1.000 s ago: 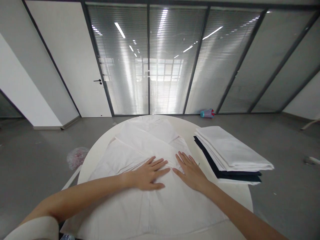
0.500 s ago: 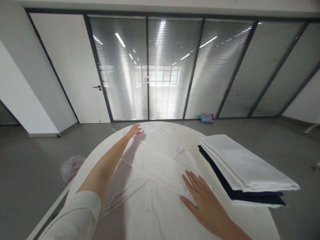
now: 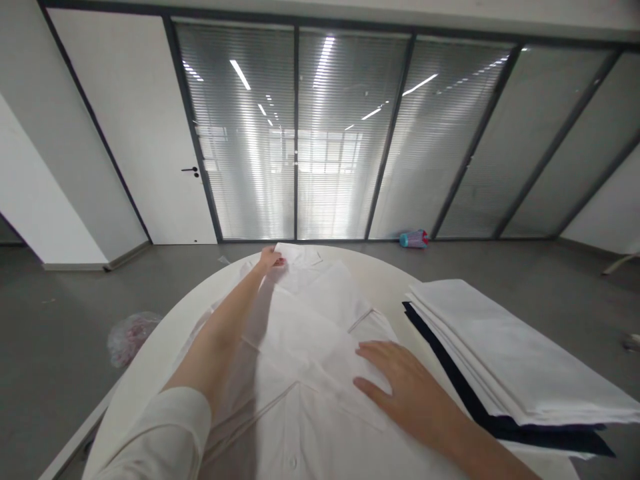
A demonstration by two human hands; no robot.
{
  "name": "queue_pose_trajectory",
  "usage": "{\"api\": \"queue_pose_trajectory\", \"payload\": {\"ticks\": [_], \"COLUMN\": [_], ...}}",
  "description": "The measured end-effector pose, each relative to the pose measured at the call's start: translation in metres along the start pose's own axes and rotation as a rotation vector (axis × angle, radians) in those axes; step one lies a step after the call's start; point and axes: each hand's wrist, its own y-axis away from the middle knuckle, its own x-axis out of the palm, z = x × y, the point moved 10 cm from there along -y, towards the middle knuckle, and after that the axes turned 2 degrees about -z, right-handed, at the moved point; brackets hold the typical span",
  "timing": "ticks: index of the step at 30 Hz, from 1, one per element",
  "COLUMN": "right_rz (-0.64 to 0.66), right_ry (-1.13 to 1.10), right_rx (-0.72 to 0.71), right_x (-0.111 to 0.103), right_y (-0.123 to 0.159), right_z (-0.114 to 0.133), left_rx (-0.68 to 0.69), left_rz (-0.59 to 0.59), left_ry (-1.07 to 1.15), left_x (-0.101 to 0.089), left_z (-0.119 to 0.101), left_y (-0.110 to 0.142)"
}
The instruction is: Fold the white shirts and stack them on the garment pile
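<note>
A white button-front shirt (image 3: pixel 300 333) lies folded over on itself on a round white table (image 3: pixel 145 400). My left hand (image 3: pixel 270 259) reaches to the shirt's far end, its fingers pinching the fabric at a folded corner. A white sleeve (image 3: pixel 160 433) covers that arm up to the forearm. My right hand (image 3: pixel 400 380) rests flat on the middle of the shirt, fingers together, gripping nothing. It is close to a pocket-like seam. The lower part of the shirt runs out of view at the bottom.
A stack of folded white cloth with a dark navy layer (image 3: pixel 510 360) sits on the table's right side, overhanging its edge. Beyond the table are a grey floor, a plastic bag (image 3: pixel 131 339), a blue-and-red bottle (image 3: pixel 414 239), a white door (image 3: pixel 130 133) and a glass partition with blinds (image 3: pixel 345 133).
My left hand has moved from mid-shirt to the far end and taken hold of the fabric there. My right hand has shifted slightly, and the view has tilted upward.
</note>
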Motion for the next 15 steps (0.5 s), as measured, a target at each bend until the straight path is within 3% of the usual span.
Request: {"api": "queue_pose_trajectory", "payload": {"ticks": [3, 6, 11, 15], "right_rz": [-0.05, -0.132, -0.078, -0.109], "right_ry": [-0.157, -0.304, -0.481, -0.401], "right_rx": [0.065, 0.171, 0.486, 0.471], "right_x": [-0.022, -0.022, 0.034, 0.063], "right_y": [-0.067, -0.138, -0.218, -0.254], "right_z": [-0.001, -0.023, -0.07, -0.075], "left_rx": [0.135, 0.273, 0.43, 0.501], "left_rz": [0.021, 0.05, 0.091, 0.087], "left_ry": [-0.017, -0.079, -0.255, -0.377], "left_x": [-0.003, -0.013, -0.028, -0.027], "left_z": [-0.008, -0.012, -0.008, -0.004], "left_y": [0.011, 0.029, 0.052, 0.056]}}
